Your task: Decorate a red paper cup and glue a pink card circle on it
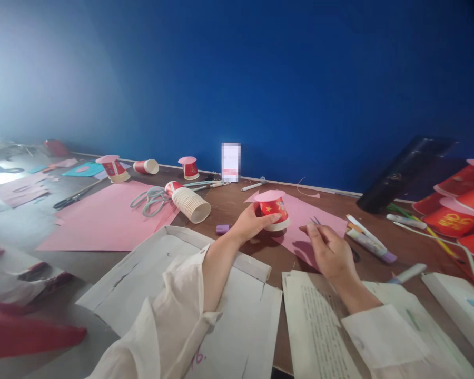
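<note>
My left hand (252, 223) is wrapped round a red paper cup (274, 208) that stands upside down, with a pink paper disc (269, 196) on its upper end. Gold stars show on the cup's side, and its white rim faces down. To the right, my right hand (332, 252) is closed in a pinch, apart from the cup. Whatever is between its fingertips is too small to make out. Two thin dark points, like scissor tips (315, 220), show just behind these fingers. Pink paper (312, 208) lies beneath and behind both hands.
A stack of paper cups (191, 205) lies beside grey cord (148, 202). More disc-topped cups (189, 168) stand near the blue wall. A black bottle (403, 173) leans at the right, near piled red cups (458, 218). A glue stick (369, 245) and printed pages (316, 326) lie closer.
</note>
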`<state>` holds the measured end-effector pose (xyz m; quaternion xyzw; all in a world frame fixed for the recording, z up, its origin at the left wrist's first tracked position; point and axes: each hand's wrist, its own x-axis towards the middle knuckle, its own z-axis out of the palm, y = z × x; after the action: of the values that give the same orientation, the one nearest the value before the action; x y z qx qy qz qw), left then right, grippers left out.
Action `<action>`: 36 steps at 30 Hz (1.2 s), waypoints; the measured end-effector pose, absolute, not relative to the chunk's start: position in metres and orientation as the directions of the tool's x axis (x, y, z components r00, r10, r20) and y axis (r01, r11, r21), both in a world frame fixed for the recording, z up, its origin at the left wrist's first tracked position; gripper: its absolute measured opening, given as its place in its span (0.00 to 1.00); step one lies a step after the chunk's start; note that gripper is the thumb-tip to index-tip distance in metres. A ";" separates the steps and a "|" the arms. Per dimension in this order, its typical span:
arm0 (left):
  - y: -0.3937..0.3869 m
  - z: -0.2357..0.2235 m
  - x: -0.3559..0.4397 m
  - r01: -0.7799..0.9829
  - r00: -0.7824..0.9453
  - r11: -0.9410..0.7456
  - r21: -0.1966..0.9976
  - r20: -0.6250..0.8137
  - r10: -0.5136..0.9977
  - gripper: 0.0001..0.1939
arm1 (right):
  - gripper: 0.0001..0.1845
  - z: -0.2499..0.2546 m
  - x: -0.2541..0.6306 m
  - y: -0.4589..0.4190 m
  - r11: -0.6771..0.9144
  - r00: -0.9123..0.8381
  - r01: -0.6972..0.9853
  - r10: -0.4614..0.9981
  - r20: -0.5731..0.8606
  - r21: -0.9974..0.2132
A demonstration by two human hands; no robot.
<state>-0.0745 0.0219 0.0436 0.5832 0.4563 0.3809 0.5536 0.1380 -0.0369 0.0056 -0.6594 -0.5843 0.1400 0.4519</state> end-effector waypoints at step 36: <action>0.070 0.074 -0.058 0.108 0.162 -0.155 0.982 0.137 0.977 0.31 | 0.22 -0.009 0.139 -0.022 0.262 0.151 0.693 0.858 0.491 -0.671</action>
<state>-0.0578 0.0700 0.0741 0.6015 0.4509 0.4646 0.4680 0.1395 -0.0219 -0.0094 -0.6008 -0.6454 0.0890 0.4632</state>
